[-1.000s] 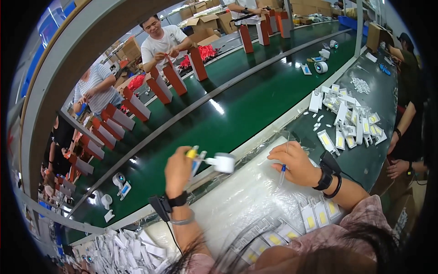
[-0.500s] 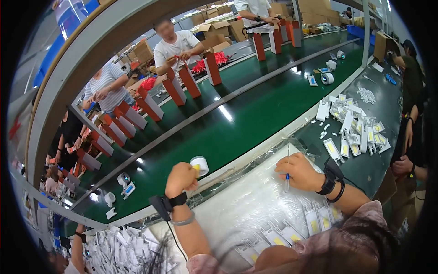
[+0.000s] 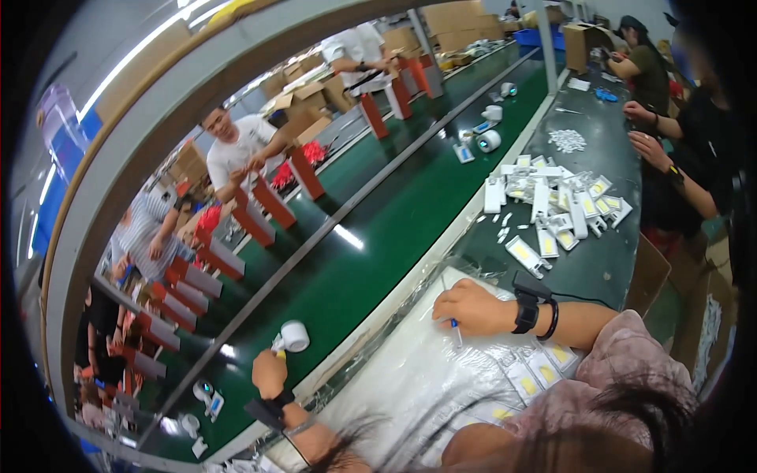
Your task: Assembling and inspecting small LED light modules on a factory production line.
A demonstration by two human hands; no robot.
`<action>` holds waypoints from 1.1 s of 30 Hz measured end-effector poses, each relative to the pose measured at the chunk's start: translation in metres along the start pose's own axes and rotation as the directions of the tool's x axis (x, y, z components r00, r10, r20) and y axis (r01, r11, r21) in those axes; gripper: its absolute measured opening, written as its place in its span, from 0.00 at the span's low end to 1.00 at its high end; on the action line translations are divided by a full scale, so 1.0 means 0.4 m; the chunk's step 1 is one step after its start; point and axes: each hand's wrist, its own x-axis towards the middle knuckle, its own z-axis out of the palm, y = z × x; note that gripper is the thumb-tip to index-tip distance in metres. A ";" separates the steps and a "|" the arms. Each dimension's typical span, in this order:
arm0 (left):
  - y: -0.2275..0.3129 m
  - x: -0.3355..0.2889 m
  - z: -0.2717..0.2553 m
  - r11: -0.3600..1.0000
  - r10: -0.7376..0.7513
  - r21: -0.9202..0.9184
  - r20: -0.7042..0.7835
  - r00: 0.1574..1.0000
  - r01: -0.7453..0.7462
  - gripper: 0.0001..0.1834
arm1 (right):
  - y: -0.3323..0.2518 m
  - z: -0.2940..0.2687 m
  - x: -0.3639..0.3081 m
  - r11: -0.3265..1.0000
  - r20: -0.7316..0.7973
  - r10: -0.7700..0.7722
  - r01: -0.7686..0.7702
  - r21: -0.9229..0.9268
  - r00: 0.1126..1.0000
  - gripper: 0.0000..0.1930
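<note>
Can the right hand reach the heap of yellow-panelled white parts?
Probably yes: nothing upright stands between the right hand and the heap of yellow-panelled white parts, though the screwdriver in its grasp may hinder picking.

The device (image 3: pixel 295 337) is left — screwdriver (image 3: pixel 455 324) right, parts heap (image 3: pixel 541 201) beyond.

A green conveyor belt (image 3: pixel 394 244), split lengthwise by a grey strip (image 3: pixel 337 217), crosses the room diagonally beside a dark tabletop (image 3: pixel 595 268), under a thick grey frame (image 3: pixel 67 307) bent by the lens. Bright tube lights (image 3: pixel 132 65) shine overhead at upper left. Cardboard boxes (image 3: pixel 453 35) crowd the far side, near what looks like a pale wall (image 3: pixel 631 11), though the rim blurs it.
</note>
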 end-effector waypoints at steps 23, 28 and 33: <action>0.278 -0.158 -0.250 0.874 0.408 -0.242 -0.102 0.907 -0.420 0.15 | 0.670 -0.203 0.226 0.585 -0.115 0.549 -0.479 -0.654 0.828 0.10; 0.313 -0.178 -0.272 0.866 0.404 -0.296 -0.060 0.913 -0.403 0.15 | 0.837 -0.090 0.214 0.467 -0.300 0.688 -0.719 -0.514 0.661 0.13; 0.304 -0.187 -0.248 0.887 0.378 -0.267 -0.053 0.924 -0.378 0.17 | 0.791 -0.085 0.272 0.563 -0.202 0.597 -0.585 -0.584 0.776 0.10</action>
